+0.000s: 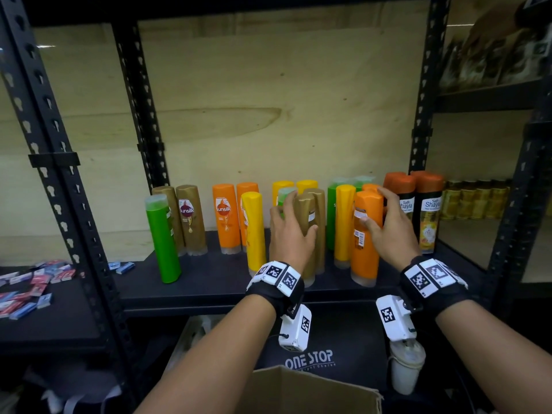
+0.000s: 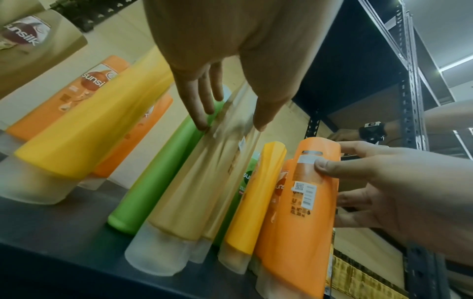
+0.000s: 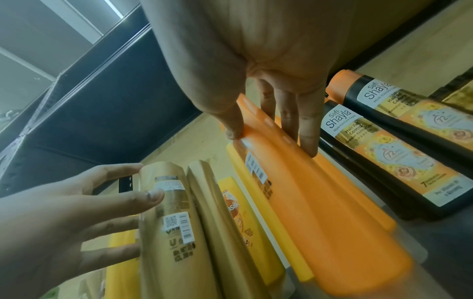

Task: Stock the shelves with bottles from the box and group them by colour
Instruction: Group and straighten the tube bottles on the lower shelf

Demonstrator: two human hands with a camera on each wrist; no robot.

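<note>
My left hand [image 1: 291, 234] wraps the upper body of a gold bottle [image 1: 304, 234]; my right hand [image 1: 388, 231] pinches an orange bottle [image 1: 366, 243] just beside it. Both stand on the shelf [image 1: 209, 276]. They look tall, smooth, probably tippy, so I'd hold mid-body.

Held upright near the shelf [image 1: 209, 282] front: a gold bottle [image 1: 304, 234] with a clear cap down, and an orange bottle [image 1: 366, 234], back label facing out. Standing behind and beside, ungrouped: green [image 1: 162, 240], gold, orange and yellow [image 1: 254, 231] bottles, plus black orange-topped ones [image 1: 430, 213] at far right. Below, an open cardboard box [image 1: 298, 392].
</note>
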